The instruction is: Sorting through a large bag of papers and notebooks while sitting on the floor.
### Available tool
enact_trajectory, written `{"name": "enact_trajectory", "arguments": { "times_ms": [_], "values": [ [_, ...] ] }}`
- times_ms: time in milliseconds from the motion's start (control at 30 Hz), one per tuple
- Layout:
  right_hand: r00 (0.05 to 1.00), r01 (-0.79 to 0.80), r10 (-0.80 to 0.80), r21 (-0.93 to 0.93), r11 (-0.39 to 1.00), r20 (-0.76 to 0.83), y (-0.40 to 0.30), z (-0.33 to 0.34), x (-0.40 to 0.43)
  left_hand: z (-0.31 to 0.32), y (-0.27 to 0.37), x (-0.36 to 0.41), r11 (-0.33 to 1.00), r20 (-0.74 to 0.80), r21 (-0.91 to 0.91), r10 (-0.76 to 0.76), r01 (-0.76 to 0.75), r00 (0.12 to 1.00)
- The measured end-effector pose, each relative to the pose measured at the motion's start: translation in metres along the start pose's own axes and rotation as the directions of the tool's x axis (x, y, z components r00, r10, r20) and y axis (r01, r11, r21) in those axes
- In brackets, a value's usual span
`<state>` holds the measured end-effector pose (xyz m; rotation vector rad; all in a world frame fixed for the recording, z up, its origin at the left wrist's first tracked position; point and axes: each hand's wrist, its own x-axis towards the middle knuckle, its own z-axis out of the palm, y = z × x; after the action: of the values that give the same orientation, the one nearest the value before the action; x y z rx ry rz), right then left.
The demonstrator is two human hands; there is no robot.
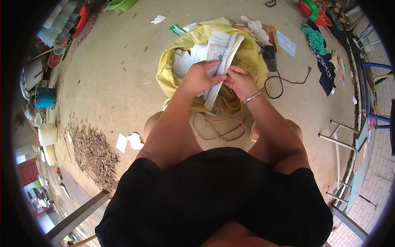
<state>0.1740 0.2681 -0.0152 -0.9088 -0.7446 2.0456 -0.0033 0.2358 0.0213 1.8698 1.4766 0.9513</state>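
Between my hands, over the mouth of a yellow woven sack (168,69), is a folded bundle of printed papers (230,51). My left hand (200,75) grips it from the left, fingers across the front sheet and thumb near the folded edge. My right hand (242,81), with a metal bangle (252,97) on its wrist, pinches the bundle's right edge. The sack stands on the concrete floor before me, its rim rolled outward. Loose white papers (182,61) lie in it at the left; its deeper contents are hidden by my hands and the bundle.
A plush toy (257,29), a black box-like object (270,58) and a black cable (281,83) lie right of the sack. A beige cord (219,136) is looped between my feet. Dried plants (92,151) lie at left, near crumpled paper (135,141). A metal-legged folding table (339,142) lies right.
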Motion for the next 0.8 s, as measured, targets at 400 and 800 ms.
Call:
{"name": "enact_trajectory", "arguments": {
  "times_ms": [400,800],
  "values": [
    [0.999,0.011,-0.007,-0.086,0.996,0.053,0.001,-0.004,0.004,0.002,-0.009,0.003,0.990,0.075,-0.114,-0.070,0.079,0.995],
    [0.992,0.038,-0.063,-0.215,0.976,-0.111,-0.027,-0.020,0.002,-0.010,-0.029,0.006,0.969,-0.129,-0.217,-0.152,0.122,0.980]
  ]
}}
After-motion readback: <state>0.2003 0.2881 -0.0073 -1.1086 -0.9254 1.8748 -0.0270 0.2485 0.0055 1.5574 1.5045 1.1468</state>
